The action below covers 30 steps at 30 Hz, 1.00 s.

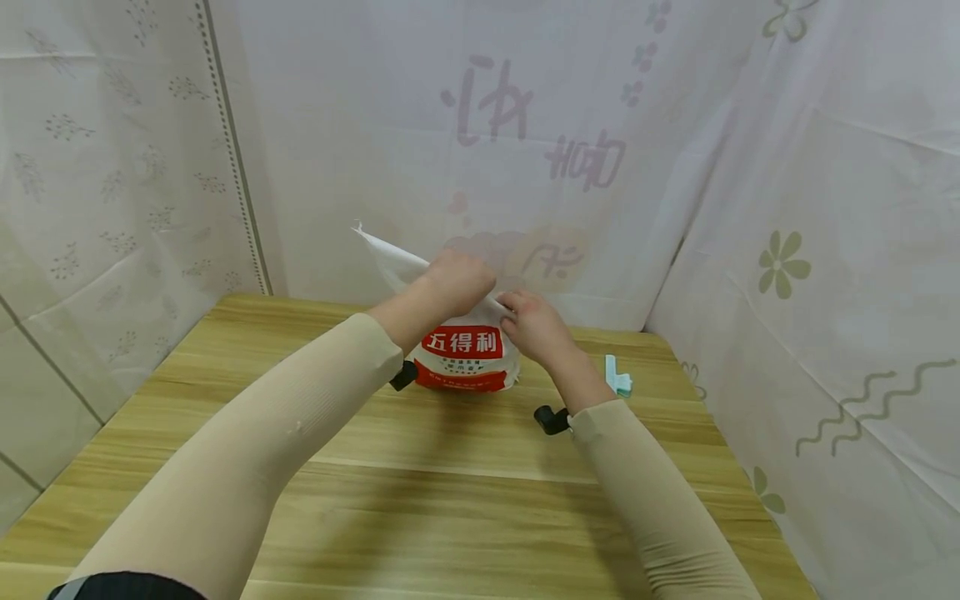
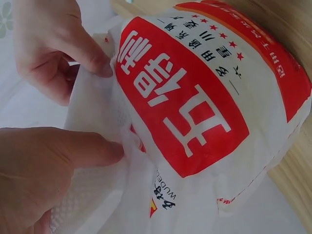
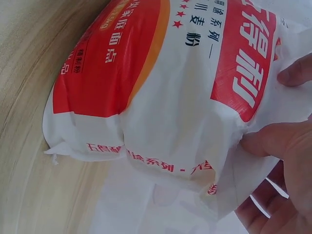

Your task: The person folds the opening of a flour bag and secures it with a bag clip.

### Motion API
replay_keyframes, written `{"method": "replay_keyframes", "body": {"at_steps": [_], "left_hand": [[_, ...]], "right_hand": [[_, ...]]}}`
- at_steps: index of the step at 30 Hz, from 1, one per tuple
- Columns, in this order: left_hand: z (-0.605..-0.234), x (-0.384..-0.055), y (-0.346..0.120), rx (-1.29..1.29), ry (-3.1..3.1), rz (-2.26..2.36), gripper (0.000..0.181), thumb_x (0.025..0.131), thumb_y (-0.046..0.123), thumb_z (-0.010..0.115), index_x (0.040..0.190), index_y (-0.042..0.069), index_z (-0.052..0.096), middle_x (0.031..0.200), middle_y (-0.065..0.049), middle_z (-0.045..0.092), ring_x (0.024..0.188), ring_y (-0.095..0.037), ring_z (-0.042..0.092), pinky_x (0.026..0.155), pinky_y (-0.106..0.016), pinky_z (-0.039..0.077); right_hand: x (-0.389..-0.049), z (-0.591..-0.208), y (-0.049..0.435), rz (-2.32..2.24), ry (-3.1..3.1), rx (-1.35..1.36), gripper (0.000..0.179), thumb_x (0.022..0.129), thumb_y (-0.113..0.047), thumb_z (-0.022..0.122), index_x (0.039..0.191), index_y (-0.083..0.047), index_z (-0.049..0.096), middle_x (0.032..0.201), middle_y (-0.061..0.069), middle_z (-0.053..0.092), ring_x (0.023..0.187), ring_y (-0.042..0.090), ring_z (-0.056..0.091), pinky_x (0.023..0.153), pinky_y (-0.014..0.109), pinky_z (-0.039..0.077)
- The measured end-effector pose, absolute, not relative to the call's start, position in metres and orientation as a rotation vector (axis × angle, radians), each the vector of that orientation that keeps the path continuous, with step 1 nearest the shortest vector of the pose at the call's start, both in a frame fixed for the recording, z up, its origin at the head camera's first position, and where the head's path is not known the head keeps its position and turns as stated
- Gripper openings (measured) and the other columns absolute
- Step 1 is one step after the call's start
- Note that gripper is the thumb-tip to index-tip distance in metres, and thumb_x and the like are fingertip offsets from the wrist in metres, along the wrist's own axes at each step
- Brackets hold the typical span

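Flour bag point(image 1: 463, 360) — top pinched, left grip point(image 1: 456, 283) beside right grip point(image 1: 537, 327).

- Beige, finely ribbed stretch-fabric sleeve point(image 1: 247, 450) on the left arm, lower left to centre, with a small pale fleck point(image 1: 295, 427).
- Black band point(image 1: 131, 588) with a grey strip, bottom left corner; perhaps a garment's hem, mostly cut off.
- Matching beige fabric sleeve point(image 1: 660, 492), lower right, finely creased near the bottom edge.
- Small black rounded wrist device point(image 1: 405, 375) near centre, its black twin point(image 1: 552, 420) right of centre.
- Bare left hand point(image 1: 457, 282), bare right hand point(image 1: 536, 327).
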<state>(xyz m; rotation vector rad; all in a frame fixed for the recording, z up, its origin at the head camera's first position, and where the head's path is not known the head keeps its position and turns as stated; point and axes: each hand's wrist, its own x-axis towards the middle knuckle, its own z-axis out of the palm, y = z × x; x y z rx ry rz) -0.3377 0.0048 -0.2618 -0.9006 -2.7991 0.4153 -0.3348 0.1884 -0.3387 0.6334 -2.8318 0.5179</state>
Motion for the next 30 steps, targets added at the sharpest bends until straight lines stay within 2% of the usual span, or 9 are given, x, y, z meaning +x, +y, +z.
{"method": "replay_keyframes", "body": {"at_steps": [2, 9, 16, 23, 30], "left_hand": [[-0.2623, -0.3371, 0.0043, -0.898, -2.810, 0.400, 0.018, 0.106, 0.018, 0.073, 0.122, 0.016, 0.077, 0.119, -0.006, 0.077, 0.111, -0.027, 0.072, 0.102, -0.051, 0.061], [-0.2633, -0.3356, 0.0039, -0.917, -2.836, 0.364, 0.024, 0.104, 0.020, 0.076, 0.128, 0.016, 0.076, 0.122, -0.007, 0.078, 0.114, -0.029, 0.074, 0.105, -0.052, 0.061], [-0.2656, -0.3381, 0.0062, -0.905, -2.831, 0.401, 0.024, 0.103, 0.021, 0.078, 0.126, 0.016, 0.077, 0.121, -0.006, 0.079, 0.112, -0.027, 0.074, 0.104, -0.051, 0.062], [-0.2672, -0.3387, 0.0073, -0.921, -2.817, 0.409, 0.024, 0.105, 0.021, 0.076, 0.128, 0.015, 0.076, 0.122, -0.007, 0.078, 0.114, -0.028, 0.073, 0.106, -0.050, 0.062], [-0.2655, -0.3362, 0.0039, -0.945, -2.834, 0.334, 0.019, 0.108, 0.017, 0.070, 0.126, 0.014, 0.074, 0.121, -0.007, 0.079, 0.112, -0.027, 0.075, 0.101, -0.050, 0.064]], "right_hand": [[-0.3352, -0.3391, 0.1884, 0.533, -2.824, 0.634, 0.031, 0.108, -0.011, 0.063, 0.137, -0.005, 0.070, 0.140, 0.018, 0.068, 0.130, 0.040, 0.066, 0.112, 0.055, 0.055], [-0.3370, -0.3418, 0.1890, 0.569, -2.823, 0.645, 0.044, 0.106, -0.011, 0.063, 0.149, -0.002, 0.065, 0.149, 0.024, 0.062, 0.139, 0.043, 0.061, 0.118, 0.056, 0.051], [-0.3410, -0.3424, 0.1907, 0.640, -2.842, 0.615, 0.037, 0.106, -0.011, 0.064, 0.141, -0.001, 0.068, 0.144, 0.023, 0.064, 0.133, 0.041, 0.062, 0.117, 0.055, 0.052], [-0.3403, -0.3409, 0.1921, 0.679, -2.916, 0.598, 0.049, 0.108, -0.016, 0.060, 0.156, -0.005, 0.060, 0.160, 0.020, 0.057, 0.150, 0.043, 0.052, 0.125, 0.058, 0.044], [-0.3398, -0.3387, 0.1914, 0.673, -2.896, 0.603, 0.044, 0.107, -0.016, 0.061, 0.150, -0.005, 0.065, 0.154, 0.020, 0.061, 0.142, 0.042, 0.059, 0.119, 0.058, 0.050]]}}
